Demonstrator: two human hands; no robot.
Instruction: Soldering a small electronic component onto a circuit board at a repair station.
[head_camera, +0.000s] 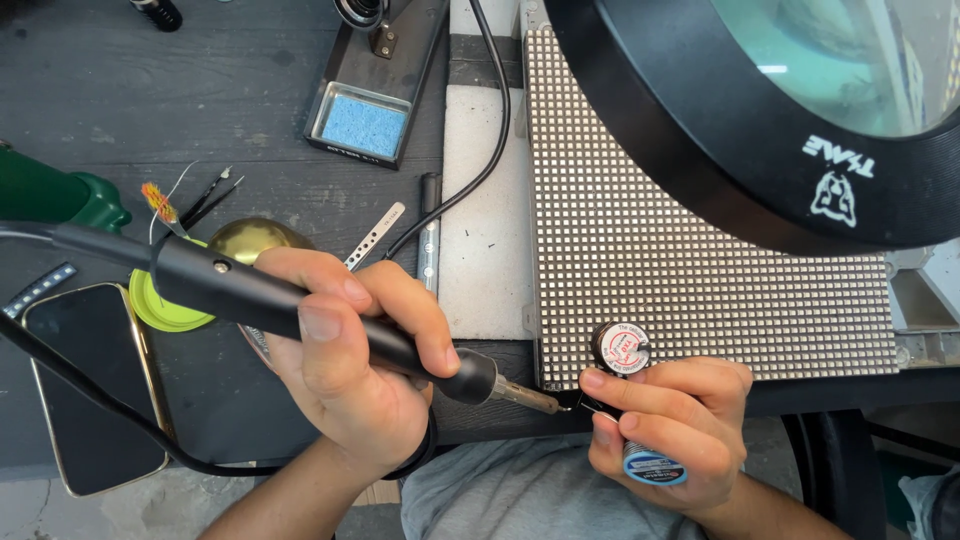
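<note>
Gripping a black soldering iron (300, 310), the left hand (350, 370) has its fingers (320, 322) clenched round the handle, and the metal tip (535, 400) points right toward the near edge of a dotted LED panel (680, 280). The right hand (670, 420) grasps a small solder spool (622, 348) just beside that tip, fingers wrapped round its tube. On the dark worktop (120, 110) lie a phone (90, 385), tweezers (210, 195), a brass-coloured dome (245, 240) and a stand with a blue sponge (362, 125). A round magnifier lamp (800, 100) hangs over the panel.
</note>
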